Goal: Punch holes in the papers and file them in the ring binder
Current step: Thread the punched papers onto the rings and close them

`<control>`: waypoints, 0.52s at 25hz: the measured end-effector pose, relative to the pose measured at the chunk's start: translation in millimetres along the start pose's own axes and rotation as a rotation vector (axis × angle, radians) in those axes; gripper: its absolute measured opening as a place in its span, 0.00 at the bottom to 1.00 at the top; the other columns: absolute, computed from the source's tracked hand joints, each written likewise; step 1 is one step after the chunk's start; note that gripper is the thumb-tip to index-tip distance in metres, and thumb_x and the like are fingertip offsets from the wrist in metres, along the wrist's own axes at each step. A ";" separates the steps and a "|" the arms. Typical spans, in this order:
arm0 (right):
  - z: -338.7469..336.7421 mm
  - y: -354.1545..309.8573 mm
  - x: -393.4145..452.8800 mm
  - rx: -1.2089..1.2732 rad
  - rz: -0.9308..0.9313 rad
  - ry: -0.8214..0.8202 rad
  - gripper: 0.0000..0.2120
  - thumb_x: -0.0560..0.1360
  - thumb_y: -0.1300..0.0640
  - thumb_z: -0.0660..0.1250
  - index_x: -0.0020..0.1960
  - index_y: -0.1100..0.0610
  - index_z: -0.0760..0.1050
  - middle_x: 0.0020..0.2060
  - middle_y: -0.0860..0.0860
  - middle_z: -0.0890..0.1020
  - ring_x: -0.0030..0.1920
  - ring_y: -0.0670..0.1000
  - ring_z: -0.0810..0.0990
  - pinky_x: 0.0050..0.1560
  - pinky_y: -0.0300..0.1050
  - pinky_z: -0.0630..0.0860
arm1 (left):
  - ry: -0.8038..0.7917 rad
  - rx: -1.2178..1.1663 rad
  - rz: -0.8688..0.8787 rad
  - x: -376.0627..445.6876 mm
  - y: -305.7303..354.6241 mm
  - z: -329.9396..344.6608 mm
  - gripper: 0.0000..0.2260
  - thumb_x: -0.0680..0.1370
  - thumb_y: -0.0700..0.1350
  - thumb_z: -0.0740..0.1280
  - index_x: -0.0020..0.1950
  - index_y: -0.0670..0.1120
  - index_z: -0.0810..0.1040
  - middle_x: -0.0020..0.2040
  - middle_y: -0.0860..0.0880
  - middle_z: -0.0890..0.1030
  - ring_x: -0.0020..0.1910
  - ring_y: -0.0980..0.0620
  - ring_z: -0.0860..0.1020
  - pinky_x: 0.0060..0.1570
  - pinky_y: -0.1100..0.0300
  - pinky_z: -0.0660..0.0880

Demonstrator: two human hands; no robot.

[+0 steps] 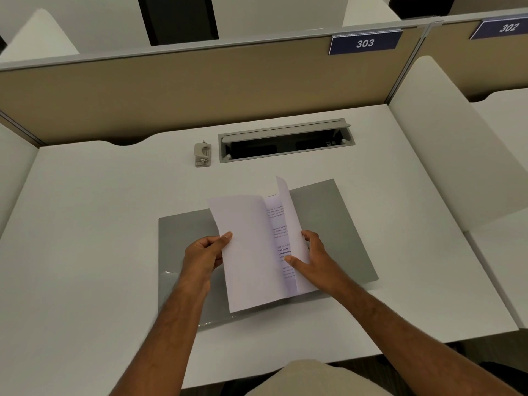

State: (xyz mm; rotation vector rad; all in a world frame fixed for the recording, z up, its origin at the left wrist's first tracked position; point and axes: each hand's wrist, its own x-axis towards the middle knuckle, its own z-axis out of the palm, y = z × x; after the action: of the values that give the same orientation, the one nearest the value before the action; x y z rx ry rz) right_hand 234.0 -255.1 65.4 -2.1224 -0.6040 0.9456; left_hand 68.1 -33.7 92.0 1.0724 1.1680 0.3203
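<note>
White printed papers [251, 252] are held folded lengthwise, the two halves curling toward each other with printed text showing in the gap. My left hand [207, 252] pinches the left edge. My right hand [310, 257] grips the right flap, thumb on the inside. Under the papers a grey binder [337, 224] lies flat and closed on the white desk [94, 232]. A small beige hole punch [203, 154] stands apart at the back of the desk, beyond the papers.
A grey cable tray [285, 141] with its lid raised is set into the desk right of the punch. A tan partition [171, 90] with a "303" sign [365, 42] closes the back. White side dividers [445, 138] flank the desk.
</note>
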 end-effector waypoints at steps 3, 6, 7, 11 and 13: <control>0.0 0.6 1.2 -0.005 0.004 0.003 0.38 0.74 0.40 0.72 0.74 0.47 0.54 0.71 0.49 0.66 0.65 0.52 0.74 0.62 0.52 0.78 | 0.093 0.064 0.044 8.5 -2.7 -18.3 0.14 0.74 0.48 0.78 0.50 0.38 0.83 0.46 0.44 0.87 0.43 0.48 0.83 0.43 0.55 0.80; -0.5 -0.7 1.9 -0.009 0.010 0.003 0.36 0.75 0.43 0.72 0.74 0.47 0.54 0.71 0.50 0.66 0.63 0.52 0.76 0.59 0.51 0.80 | 0.153 0.128 0.055 21.1 -9.5 -36.9 0.14 0.75 0.48 0.77 0.50 0.38 0.82 0.47 0.42 0.85 0.43 0.46 0.81 0.46 0.49 0.80; -0.5 -1.1 2.1 -0.006 0.011 0.005 0.36 0.75 0.43 0.72 0.74 0.47 0.54 0.71 0.50 0.66 0.62 0.52 0.76 0.58 0.51 0.80 | 0.164 0.136 0.036 25.2 -12.5 -42.2 0.14 0.75 0.48 0.76 0.50 0.38 0.82 0.47 0.42 0.85 0.44 0.45 0.81 0.49 0.47 0.80; -0.6 -1.5 1.8 -0.012 0.010 0.004 0.36 0.75 0.43 0.72 0.73 0.47 0.54 0.71 0.50 0.66 0.62 0.52 0.76 0.58 0.51 0.80 | 0.235 0.257 -0.002 33.0 -26.9 -50.0 0.14 0.74 0.48 0.78 0.53 0.43 0.79 0.50 0.43 0.84 0.48 0.43 0.82 0.51 0.45 0.81; 0.3 -1.5 1.9 -0.011 0.004 0.006 0.36 0.75 0.43 0.72 0.74 0.47 0.54 0.71 0.49 0.66 0.63 0.51 0.75 0.58 0.51 0.80 | 0.334 0.402 0.059 31.7 -32.0 -45.6 0.17 0.73 0.50 0.78 0.56 0.47 0.75 0.52 0.45 0.81 0.50 0.42 0.81 0.51 0.48 0.80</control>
State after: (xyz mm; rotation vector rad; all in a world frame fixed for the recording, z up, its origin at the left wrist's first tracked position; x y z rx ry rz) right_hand 234.8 -252.8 65.5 -2.1363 -0.6031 0.9397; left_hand 32.3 -4.1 47.8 1.4432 1.5438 0.3263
